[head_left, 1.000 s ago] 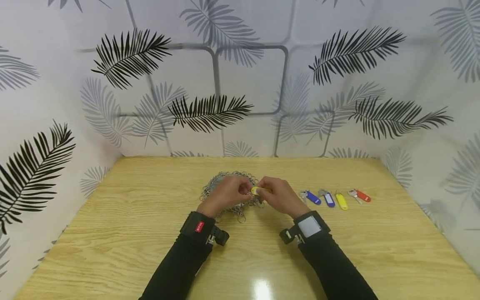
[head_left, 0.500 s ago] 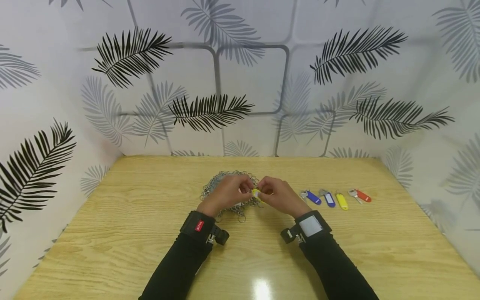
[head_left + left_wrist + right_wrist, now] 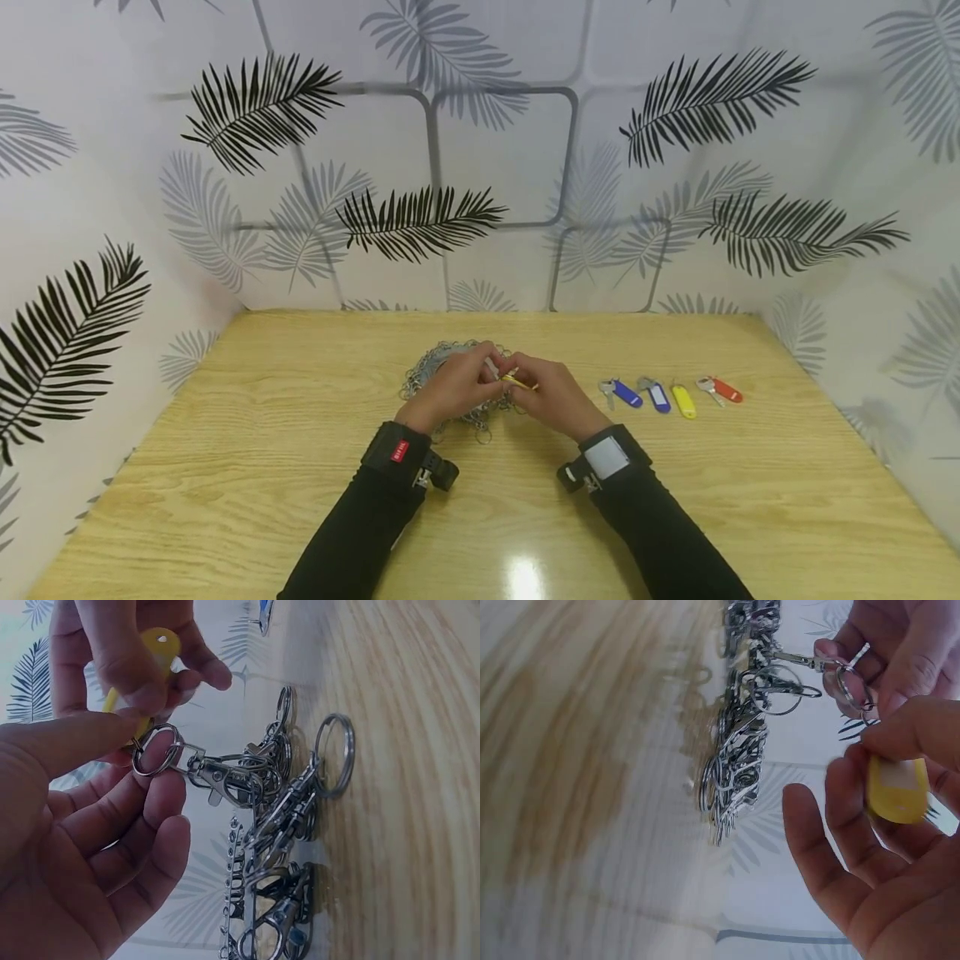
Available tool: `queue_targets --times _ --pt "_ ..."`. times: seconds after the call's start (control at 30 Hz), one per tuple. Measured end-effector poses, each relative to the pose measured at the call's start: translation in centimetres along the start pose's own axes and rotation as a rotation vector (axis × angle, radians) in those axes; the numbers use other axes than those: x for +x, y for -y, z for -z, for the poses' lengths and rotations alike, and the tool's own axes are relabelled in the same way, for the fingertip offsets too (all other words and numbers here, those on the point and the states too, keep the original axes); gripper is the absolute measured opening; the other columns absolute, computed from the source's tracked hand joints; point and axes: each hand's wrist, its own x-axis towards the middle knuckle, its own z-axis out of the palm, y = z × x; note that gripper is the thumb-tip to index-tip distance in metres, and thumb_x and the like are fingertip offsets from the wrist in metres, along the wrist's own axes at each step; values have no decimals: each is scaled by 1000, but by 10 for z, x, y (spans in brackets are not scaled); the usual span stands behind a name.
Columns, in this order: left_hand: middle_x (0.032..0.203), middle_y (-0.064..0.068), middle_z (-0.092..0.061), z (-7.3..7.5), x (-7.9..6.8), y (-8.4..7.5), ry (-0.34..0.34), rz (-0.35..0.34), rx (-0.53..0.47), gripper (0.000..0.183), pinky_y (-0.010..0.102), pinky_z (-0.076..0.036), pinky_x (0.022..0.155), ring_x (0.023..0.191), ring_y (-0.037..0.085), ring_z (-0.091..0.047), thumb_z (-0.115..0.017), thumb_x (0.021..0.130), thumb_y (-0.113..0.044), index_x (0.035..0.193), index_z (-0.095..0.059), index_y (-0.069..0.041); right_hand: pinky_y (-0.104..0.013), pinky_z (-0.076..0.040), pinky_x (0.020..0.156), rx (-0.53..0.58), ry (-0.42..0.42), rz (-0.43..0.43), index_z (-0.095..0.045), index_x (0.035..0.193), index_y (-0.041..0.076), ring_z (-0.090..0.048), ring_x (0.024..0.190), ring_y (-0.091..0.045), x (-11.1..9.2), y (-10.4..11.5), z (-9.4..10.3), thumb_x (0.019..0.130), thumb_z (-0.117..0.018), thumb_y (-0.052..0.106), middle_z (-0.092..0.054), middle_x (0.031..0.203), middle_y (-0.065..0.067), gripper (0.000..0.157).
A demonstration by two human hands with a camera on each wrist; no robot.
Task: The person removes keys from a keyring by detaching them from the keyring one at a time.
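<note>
Both hands meet over a heap of metal rings and clasps (image 3: 477, 410). My right hand (image 3: 555, 396) pinches a yellow key tag (image 3: 897, 791) between thumb and fingers. Between its thumb and fingers my left hand (image 3: 453, 390) holds a metal split ring (image 3: 155, 751), close to the tag's end. A small metal link shows between ring and tag in the right wrist view. Beside the ring is a silver swivel clasp (image 3: 225, 778); whether it is joined to the ring I cannot tell. The fingers hide part of the tag and the ring.
To the right on the wooden table (image 3: 300, 467) lie two blue key tags (image 3: 626, 393), a yellow tag (image 3: 683, 402) and a red tag (image 3: 726, 390). Keys lie with some of them. A leaf-patterned backdrop (image 3: 495, 275) rises behind the table.
The yellow tag has turned from showing its face to nearly edge-on in the head view. My hands have drawn slightly closer together, and the left fingers have lifted. The tags on the right have stayed put.
</note>
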Motion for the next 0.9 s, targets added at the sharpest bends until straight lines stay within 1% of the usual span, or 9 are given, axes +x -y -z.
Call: queue_targets --times 0.1,0.2,0.33,0.37,0.43,0.53,0.63,0.77,0.9 --pt "86 3 -65 1 0 1 14 -1 -2 23 31 -51 66 74 15 -62 -60 96 -19 116 -52 -10 -40 -56 71 -26 -8 20 -66 99 11 -67 85 -22 0 0 0 90 -66 9 -70 97 -6 9" --pt "85 3 -63 0 -1 1 22 -1 -7 26 31 -50 66 72 14 -60 -65 93 -18 115 -53 -11 -41 -56 79 -33 -16 22 -68 95 11 -67 93 -21 -1 -2 0 89 -69 10 -71 99 -4 6" --pt "84 1 -59 -3 -2 2 21 -3 16 30 30 -50 65 72 14 -57 -71 87 -19 111 -55 -14 -33 -55 71 -17 -17 9 -69 94 9 -64 80 -15 -1 -3 -1 89 -68 10 -69 89 -1 6" --pt "85 1 -59 -3 -2 2 10 -5 26 29 30 -49 65 72 14 -57 -72 87 -20 110 -56 -14 -31 -53 67 -15 -24 6 -69 95 8 -61 75 -14 -1 -4 -1 89 -68 10 -69 87 0 6" --pt "85 2 -59 -5 -2 2 -28 -16 51 26 30 -48 65 73 14 -55 -72 87 -23 107 -57 -15 -32 -52 67 -5 -44 7 -69 95 8 -59 73 -12 0 -3 -1 89 -68 10 -68 86 0 7" --pt "87 4 -59 -6 0 2 -84 -35 90 24 30 -47 65 74 14 -53 -72 87 -25 103 -58 -13 -37 -55 76 23 -73 4 -70 94 5 -63 80 -15 2 -1 2 88 -68 8 -69 87 -1 7" --pt "86 4 -58 -8 2 2 -88 -42 148 23 30 -44 64 73 14 -51 -72 87 -24 101 -58 -13 -42 -54 87 33 -89 -22 -70 93 6 -67 95 -19 2 1 4 89 -68 10 -70 92 -2 7" --pt "78 0 -53 -12 3 0 -74 -36 231 19 28 -39 61 67 13 -48 -70 87 -23 96 -58 -11 -41 -53 90 45 -85 -47 -70 94 6 -67 99 -22 1 1 4 90 -67 11 -70 94 -5 7" --pt "72 -1 -51 -14 1 -2 -88 -38 210 14 29 -38 60 63 13 -48 -67 87 -18 93 -59 -8 -41 -53 89 76 -97 -48 -69 94 6 -67 99 -23 2 0 3 90 -67 10 -69 95 -6 6"
